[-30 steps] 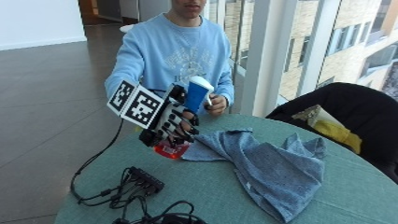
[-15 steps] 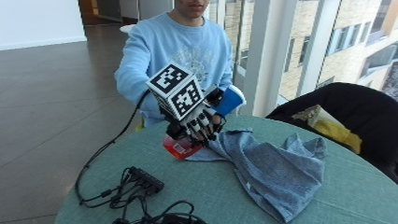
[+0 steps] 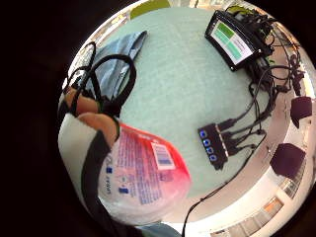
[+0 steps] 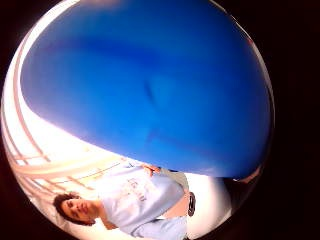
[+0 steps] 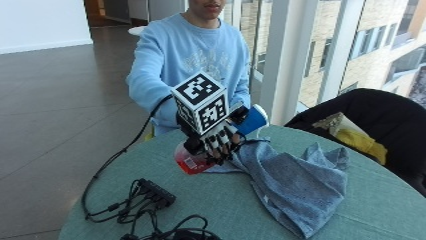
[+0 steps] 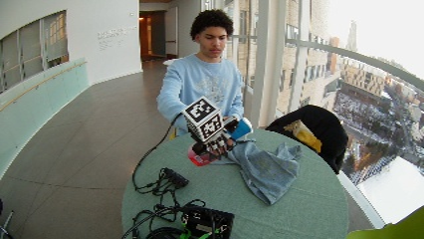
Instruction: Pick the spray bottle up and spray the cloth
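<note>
On the round green table [image 5: 373, 200], at the left, lies a black hub [image 5: 154, 192] with its cables. Next, the gloved right hand [image 5: 216, 140] has its fingers curled around the spray bottle [image 5: 193, 159] and holds it tilted above the table, just beside the blue cloth [image 5: 293, 185]. The bottle has a red liquid inside, a blue top [image 5: 253, 120] and a printed label [image 3: 140, 173]; I cannot read the words.
</note>
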{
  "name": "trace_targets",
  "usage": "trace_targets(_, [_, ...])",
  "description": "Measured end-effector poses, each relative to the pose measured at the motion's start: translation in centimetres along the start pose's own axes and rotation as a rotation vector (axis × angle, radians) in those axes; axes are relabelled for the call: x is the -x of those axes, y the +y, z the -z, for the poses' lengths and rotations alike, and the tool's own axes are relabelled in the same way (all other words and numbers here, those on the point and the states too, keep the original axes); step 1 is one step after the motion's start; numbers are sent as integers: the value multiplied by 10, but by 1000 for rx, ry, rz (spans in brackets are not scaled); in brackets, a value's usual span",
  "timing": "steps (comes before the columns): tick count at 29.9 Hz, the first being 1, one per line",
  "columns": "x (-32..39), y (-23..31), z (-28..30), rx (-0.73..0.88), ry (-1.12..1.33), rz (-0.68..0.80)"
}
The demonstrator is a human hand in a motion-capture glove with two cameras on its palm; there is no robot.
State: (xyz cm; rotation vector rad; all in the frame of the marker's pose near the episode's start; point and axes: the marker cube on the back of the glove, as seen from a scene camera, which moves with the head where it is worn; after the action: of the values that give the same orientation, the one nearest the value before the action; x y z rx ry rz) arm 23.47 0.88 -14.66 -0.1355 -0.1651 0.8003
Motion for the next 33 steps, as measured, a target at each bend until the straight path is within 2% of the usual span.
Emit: trace_targets(33, [12, -1, -9, 25, 129, 5])
